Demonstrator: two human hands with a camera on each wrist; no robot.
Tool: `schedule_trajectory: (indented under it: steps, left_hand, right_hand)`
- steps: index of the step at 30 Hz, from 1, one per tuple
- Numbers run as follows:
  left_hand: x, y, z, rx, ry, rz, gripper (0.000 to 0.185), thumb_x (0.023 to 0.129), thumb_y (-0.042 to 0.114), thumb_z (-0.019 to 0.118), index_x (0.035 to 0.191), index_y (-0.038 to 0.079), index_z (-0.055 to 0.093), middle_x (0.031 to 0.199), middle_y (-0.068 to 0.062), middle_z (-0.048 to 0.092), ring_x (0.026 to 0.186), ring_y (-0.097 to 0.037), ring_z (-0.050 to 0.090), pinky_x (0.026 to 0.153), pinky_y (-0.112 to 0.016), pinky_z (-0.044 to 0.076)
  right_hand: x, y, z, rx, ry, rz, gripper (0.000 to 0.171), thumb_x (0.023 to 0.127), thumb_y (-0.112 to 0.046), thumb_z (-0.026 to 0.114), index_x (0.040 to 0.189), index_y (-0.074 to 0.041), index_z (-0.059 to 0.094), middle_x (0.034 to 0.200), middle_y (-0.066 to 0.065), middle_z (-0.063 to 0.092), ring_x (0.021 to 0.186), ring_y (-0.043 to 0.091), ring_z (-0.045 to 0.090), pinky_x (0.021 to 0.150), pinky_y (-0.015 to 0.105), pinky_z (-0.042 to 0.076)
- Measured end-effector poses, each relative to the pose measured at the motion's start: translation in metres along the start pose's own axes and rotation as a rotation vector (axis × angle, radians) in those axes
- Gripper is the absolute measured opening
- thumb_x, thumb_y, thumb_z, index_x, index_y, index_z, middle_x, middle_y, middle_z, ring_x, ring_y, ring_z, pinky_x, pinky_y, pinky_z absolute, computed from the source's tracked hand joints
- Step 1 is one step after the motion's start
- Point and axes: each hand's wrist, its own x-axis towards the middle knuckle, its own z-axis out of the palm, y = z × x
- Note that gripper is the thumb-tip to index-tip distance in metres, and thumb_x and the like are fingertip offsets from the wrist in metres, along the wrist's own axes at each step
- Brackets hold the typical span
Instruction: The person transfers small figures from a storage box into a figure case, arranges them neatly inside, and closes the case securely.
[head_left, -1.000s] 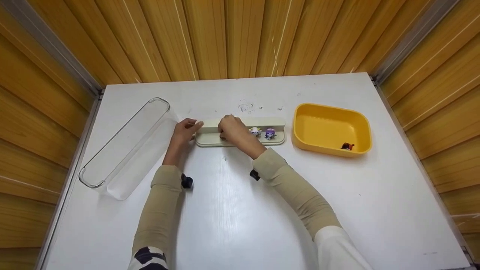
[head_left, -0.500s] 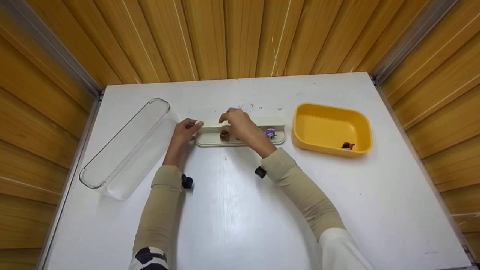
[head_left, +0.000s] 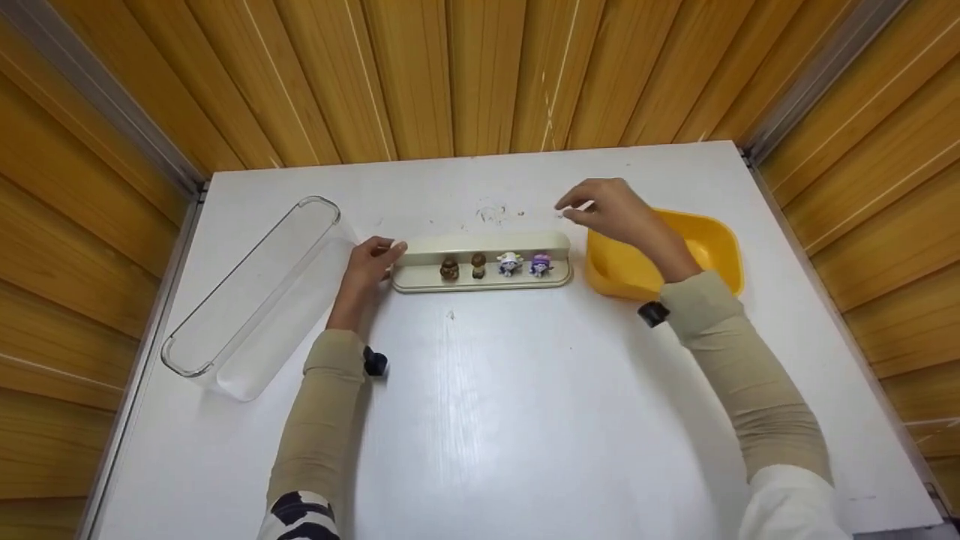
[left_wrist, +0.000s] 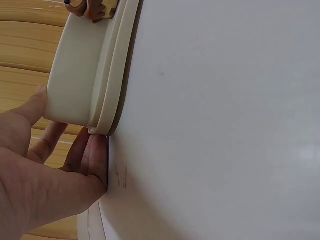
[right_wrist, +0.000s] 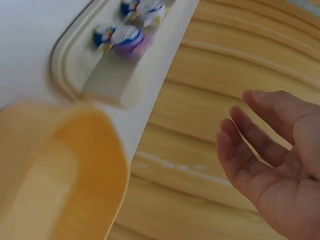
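Note:
A long cream stand with a raised back ledge lies mid-table. Along its step sit small toy figurines: a brown one, a second brown one, a white-headed one and a purple-topped one. My left hand grips the stand's left end, thumb at the ledge and fingers bent against the end in the left wrist view. My right hand is raised over the back left part of the yellow bin, fingers parted and holding nothing.
A long clear plastic bin stands slantwise at the left of the white table. Wood-look panels close off the back and both sides. My right forearm hides part of the yellow bin's inside.
My right hand has let go of the brown figurine on the stand's left part and moved right, over the yellow bin. My left hand has stayed at the stand's end.

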Motion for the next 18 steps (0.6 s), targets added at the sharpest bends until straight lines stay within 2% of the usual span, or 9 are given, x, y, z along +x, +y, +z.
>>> schedule_trajectory:
  steps: [6, 13, 16, 18]
  left_hand:
    - [-0.001, 0.000, -0.003, 0.009, 0.006, 0.029, 0.048, 0.100, 0.034, 0.067, 0.134, 0.002, 0.057, 0.134, -0.017, 0.057, 0.117, -0.025, 0.054, 0.101, -0.042, 0.050]
    - [0.000, 0.001, -0.001, 0.021, -0.001, 0.035, 0.048, 0.100, 0.034, 0.066, 0.134, 0.001, 0.058, 0.133, -0.017, 0.058, 0.115, -0.024, 0.054, 0.099, -0.040, 0.051]
    - [0.000, 0.003, -0.003, 0.027, -0.011, 0.025, 0.049, 0.100, 0.035, 0.066, 0.135, 0.001, 0.057, 0.134, -0.017, 0.057, 0.118, -0.025, 0.055, 0.101, -0.040, 0.050]
    - [0.000, 0.003, -0.005, 0.034, -0.009, 0.026, 0.050, 0.101, 0.035, 0.066, 0.136, 0.001, 0.056, 0.135, -0.018, 0.057, 0.120, -0.026, 0.055, 0.103, -0.041, 0.050]
  right_hand:
    - [-0.035, 0.047, -0.046, -0.061, -0.097, 0.128, 0.030, 0.104, -0.021, 0.062, 0.128, -0.004, 0.069, 0.127, 0.018, 0.068, 0.119, 0.035, 0.061, 0.102, 0.053, 0.049]
    - [-0.061, 0.084, -0.086, -0.180, -0.301, 0.162, 0.033, 0.104, -0.019, 0.061, 0.132, -0.002, 0.065, 0.129, 0.022, 0.066, 0.118, 0.040, 0.061, 0.102, 0.058, 0.048]
    - [-0.066, 0.101, -0.097, -0.135, -0.411, 0.228, 0.040, 0.105, -0.023, 0.059, 0.137, 0.001, 0.060, 0.134, 0.025, 0.062, 0.120, 0.042, 0.060, 0.103, 0.060, 0.047]
    - [-0.068, 0.110, -0.102, -0.016, -0.482, 0.332, 0.046, 0.106, -0.024, 0.057, 0.143, 0.003, 0.053, 0.142, 0.027, 0.055, 0.125, 0.044, 0.056, 0.106, 0.060, 0.044]
